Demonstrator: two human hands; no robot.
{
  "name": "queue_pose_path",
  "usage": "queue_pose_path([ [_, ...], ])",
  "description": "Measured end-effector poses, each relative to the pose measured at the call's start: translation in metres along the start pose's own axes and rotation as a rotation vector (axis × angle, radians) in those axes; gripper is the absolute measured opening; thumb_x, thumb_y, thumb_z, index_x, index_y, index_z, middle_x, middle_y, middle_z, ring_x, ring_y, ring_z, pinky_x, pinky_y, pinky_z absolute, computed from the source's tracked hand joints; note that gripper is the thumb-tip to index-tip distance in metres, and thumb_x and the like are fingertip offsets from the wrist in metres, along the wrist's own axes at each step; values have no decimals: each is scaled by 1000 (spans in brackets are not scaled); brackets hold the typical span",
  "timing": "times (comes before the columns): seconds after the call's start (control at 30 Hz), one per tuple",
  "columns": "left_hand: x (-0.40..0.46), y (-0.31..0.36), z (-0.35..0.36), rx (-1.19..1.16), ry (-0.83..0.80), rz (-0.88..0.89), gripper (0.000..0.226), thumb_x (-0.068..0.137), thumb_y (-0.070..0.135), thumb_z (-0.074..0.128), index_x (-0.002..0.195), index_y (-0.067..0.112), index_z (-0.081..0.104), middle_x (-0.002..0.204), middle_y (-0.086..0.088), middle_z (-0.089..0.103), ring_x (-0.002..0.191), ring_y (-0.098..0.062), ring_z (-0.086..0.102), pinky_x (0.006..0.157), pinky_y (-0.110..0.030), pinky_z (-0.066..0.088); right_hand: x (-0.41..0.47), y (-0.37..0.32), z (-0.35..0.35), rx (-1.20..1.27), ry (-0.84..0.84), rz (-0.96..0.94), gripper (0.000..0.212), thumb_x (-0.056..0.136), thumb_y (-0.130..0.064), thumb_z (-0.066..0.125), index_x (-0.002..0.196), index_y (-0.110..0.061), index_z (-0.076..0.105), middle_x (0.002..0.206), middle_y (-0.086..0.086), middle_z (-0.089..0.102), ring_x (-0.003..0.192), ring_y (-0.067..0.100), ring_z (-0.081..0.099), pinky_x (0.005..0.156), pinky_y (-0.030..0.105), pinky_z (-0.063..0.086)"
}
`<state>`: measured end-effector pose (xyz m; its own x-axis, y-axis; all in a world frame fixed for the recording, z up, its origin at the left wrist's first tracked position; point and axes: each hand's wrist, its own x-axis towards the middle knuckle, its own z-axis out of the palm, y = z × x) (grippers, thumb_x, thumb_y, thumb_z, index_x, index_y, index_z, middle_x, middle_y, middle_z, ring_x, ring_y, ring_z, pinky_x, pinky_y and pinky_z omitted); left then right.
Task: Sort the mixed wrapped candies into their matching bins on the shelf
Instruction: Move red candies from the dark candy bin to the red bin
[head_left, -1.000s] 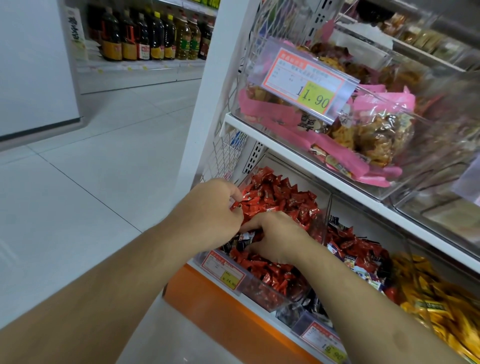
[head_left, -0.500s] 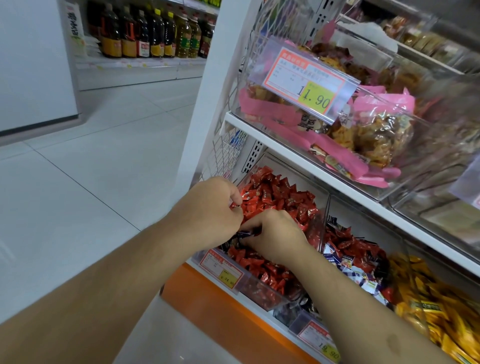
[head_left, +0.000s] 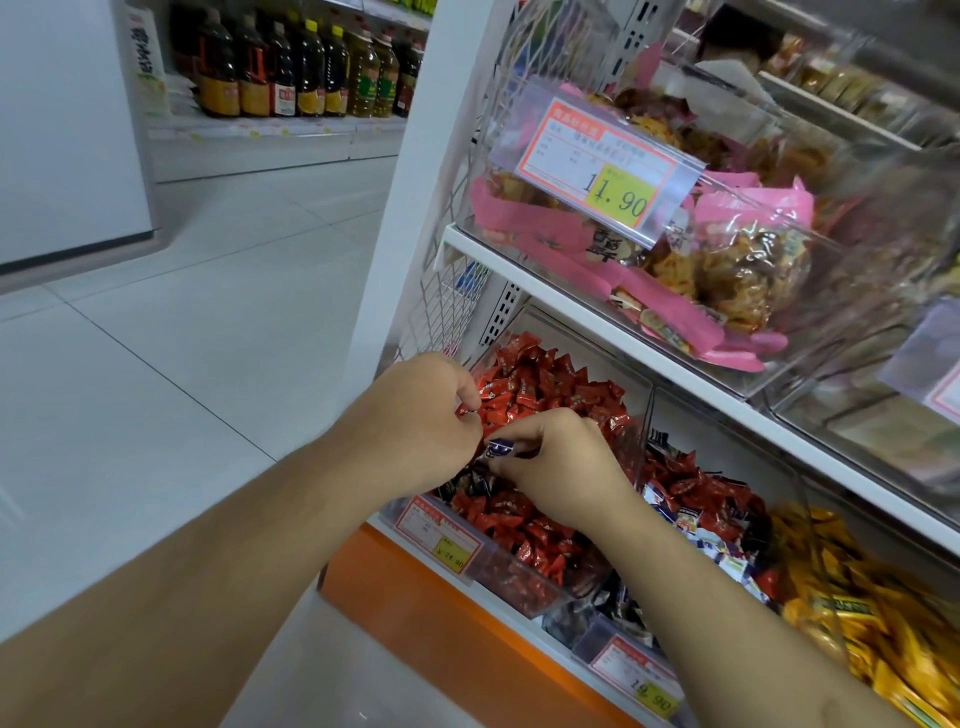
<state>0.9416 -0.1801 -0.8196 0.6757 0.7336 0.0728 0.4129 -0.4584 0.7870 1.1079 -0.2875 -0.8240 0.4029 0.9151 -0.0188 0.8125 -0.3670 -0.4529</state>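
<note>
A clear bin (head_left: 524, 590) on the lower shelf is heaped with red wrapped candies (head_left: 550, 387), and a few dark blue ones lie near its front left. Over this bin my right hand (head_left: 558, 470) pinches a dark blue wrapped candy (head_left: 500, 448) at its fingertips. My left hand (head_left: 421, 423) hovers just left of it with fingers curled, and dark wrappers (head_left: 470, 480) show beneath its palm; whether it holds them I cannot tell. The neighbouring bin (head_left: 618, 644) holds mixed red, blue-white and dark candies (head_left: 701, 499). Further right is a pile of yellow wrapped candies (head_left: 872, 608).
The upper shelf (head_left: 623, 338) carries a clear bin of pink-wrapped snacks (head_left: 727, 270) with a price tag (head_left: 602, 166) reading 1.90. An orange base (head_left: 441, 618) runs under the lower shelf. White tiled floor (head_left: 182, 338) opens to the left; oil bottles (head_left: 291, 67) stand far back.
My right hand has lifted out of the red candies with a dark blue candy pinched, bringing it up toward my left hand. The left hand has barely moved.
</note>
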Motion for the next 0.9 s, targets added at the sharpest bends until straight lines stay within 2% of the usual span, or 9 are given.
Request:
queue_pose_path([
  [0.07,0,0,0,12,-2,5,20,94,30,65,113,36,67,126,7,64,92,-9,70,73,-29,59,-8,-6,-9,31,66,20,16,90,-29,78,101,-42,79,81,-16,71,68,-5,62,55,13,47],
  [0.13,0,1,0,22,-4,12,21,95,30,65,115,35,67,131,6,62,88,-8,70,70,-26,58,-24,-13,-23,58,127,24,12,92,-34,76,99,-43,75,84,-15,70,60,1,61,52,20,48],
  [0.3,-1,4,-1,25,-21,18,17,95,32,63,111,36,66,121,3,67,89,-17,71,76,-38,61,-91,-4,-59,158,285,73,11,95,-31,72,97,-41,68,77,-8,70,54,20,59,51,35,48],
  [0.4,-2,6,0,54,-19,26,17,95,32,64,111,36,67,128,4,64,96,-11,65,70,-24,49,-126,24,-71,92,354,198,15,95,-30,71,98,-43,65,73,-4,70,50,24,56,44,31,41],
  [0.47,-3,9,1,62,-22,29,16,95,31,64,110,36,67,128,5,62,92,-8,65,70,-24,50,-142,41,-76,-58,350,275,20,94,-31,71,109,-43,65,98,-15,73,80,10,68,63,20,47],
  [0.53,-5,13,1,69,-24,31,15,96,29,63,109,35,68,127,6,60,90,-8,65,71,-26,52,-150,44,-79,-191,337,300,33,93,-29,72,125,-36,66,123,-15,67,115,10,62,90,18,41],
  [0.63,-6,13,1,54,-16,18,15,95,28,62,107,37,67,118,5,66,93,-18,69,78,-37,59,-141,28,-76,-198,368,169,35,93,-22,71,126,-32,67,122,-20,63,116,-1,55,93,6,34],
  [0.73,-7,12,-1,34,-17,-12,14,94,28,61,103,38,66,102,1,74,95,-27,74,80,-49,62,-111,0,-59,-107,311,24,31,96,-20,68,123,-37,67,118,-27,61,104,-16,51,88,-8,28],
  [0.9,-4,7,-1,29,-2,-11,19,96,28,61,110,39,66,118,8,66,97,-15,69,80,-37,59,-40,-29,-12,-65,-13,-94,27,97,-15,63,116,-31,73,111,-17,72,95,-3,61,78,0,43],
])
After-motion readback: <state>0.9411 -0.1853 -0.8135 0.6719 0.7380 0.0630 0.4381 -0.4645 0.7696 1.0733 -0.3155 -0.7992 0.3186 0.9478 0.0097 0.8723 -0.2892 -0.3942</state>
